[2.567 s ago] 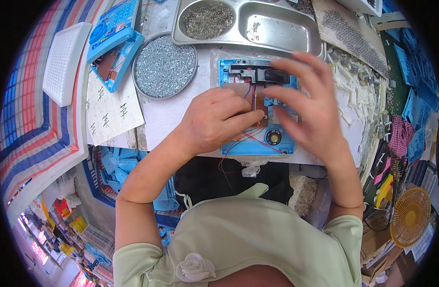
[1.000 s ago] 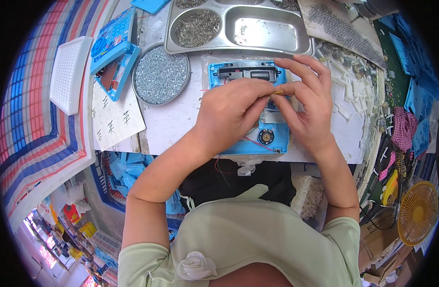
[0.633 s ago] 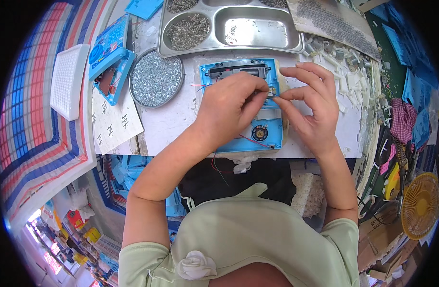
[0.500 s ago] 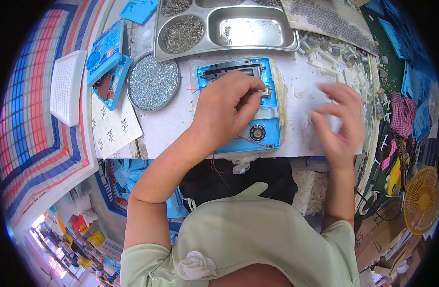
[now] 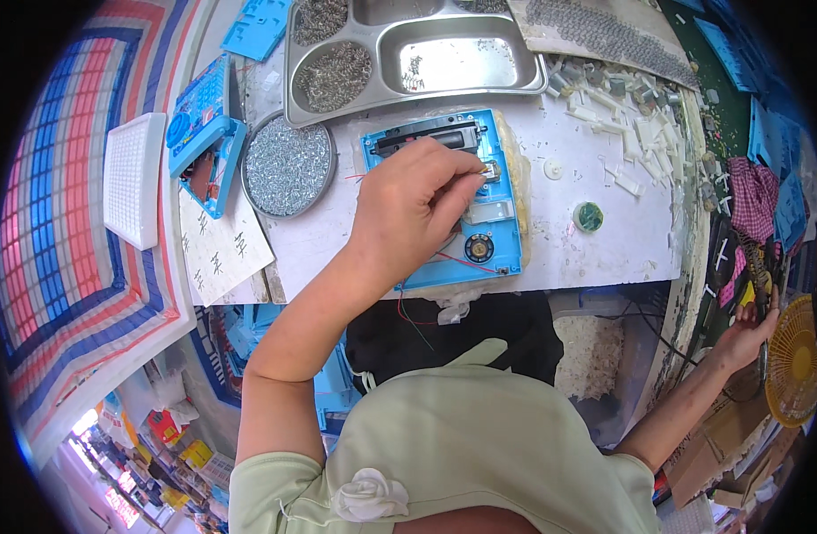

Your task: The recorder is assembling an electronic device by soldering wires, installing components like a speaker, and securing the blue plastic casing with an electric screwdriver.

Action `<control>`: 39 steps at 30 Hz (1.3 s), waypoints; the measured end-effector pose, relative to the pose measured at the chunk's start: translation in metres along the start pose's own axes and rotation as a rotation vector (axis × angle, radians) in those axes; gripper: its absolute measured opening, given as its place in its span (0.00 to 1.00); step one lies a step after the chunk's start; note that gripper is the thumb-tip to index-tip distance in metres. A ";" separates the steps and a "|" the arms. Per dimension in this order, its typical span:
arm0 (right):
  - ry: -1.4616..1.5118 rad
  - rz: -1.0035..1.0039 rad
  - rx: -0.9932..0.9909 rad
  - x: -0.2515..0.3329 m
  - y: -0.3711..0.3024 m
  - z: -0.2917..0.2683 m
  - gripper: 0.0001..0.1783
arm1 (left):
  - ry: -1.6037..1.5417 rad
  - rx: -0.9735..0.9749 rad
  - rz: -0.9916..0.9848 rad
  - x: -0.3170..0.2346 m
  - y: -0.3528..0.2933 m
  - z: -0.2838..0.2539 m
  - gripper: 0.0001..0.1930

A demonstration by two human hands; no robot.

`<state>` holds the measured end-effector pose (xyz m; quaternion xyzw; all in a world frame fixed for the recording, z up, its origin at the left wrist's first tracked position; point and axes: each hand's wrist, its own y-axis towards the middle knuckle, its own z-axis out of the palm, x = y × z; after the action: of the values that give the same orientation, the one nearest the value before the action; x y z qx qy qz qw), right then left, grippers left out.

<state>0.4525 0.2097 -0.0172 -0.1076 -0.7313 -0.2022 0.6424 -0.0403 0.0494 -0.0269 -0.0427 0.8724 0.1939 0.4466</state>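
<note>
A blue plastic housing [image 5: 508, 258] lies on the white table in front of me, with a black part along its top and a small round speaker [image 5: 479, 248] near its lower edge. Over it, my left hand [image 5: 417, 191] pinches something at a small metal part [image 5: 489, 172] on the right side; the fingers hide what is in the pinch. Red and dark thin wires come out below the hand. Far to the right, off the table's side, my right hand [image 5: 748, 334] has its fingers around a dark rod-shaped tool [image 5: 761, 283]; its kind is unclear.
A steel compartment tray [image 5: 537, 82] with small springs stands at the back. Left are a round dish of small metal pieces [image 5: 288, 165], a blue device [image 5: 199, 133] and a white grid tray [image 5: 132, 182]. Right are white plastic parts [image 5: 635, 133], a green disc [image 5: 588, 216] and a yellow fan [image 5: 792, 360].
My right hand has moved from above the table to the tools at the far right. The green disc now shows on the table near where it was. My left hand stays at the housing.
</note>
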 end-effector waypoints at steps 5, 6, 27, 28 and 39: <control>0.087 -0.089 -0.008 0.012 -0.027 -0.072 0.31 | -0.009 -0.028 -0.029 0.003 -0.003 0.000 0.05; 0.183 -0.122 0.034 0.019 -0.040 -0.073 0.34 | -0.002 -0.025 -0.024 0.003 -0.003 0.000 0.05; 0.295 0.005 1.046 0.039 -0.200 0.272 0.32 | -0.004 0.017 0.045 0.009 0.000 -0.002 0.05; 0.272 -0.002 1.034 0.039 -0.200 0.272 0.32 | -0.027 0.020 0.020 0.009 -0.001 -0.003 0.05; 0.261 -0.084 1.005 0.033 -0.207 0.273 0.33 | -0.088 0.051 -0.120 0.009 -0.008 -0.001 0.04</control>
<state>0.1167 0.1398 -0.0422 0.2696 -0.6556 0.1367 0.6920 -0.0444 0.0427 -0.0359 -0.0751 0.8525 0.1461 0.4962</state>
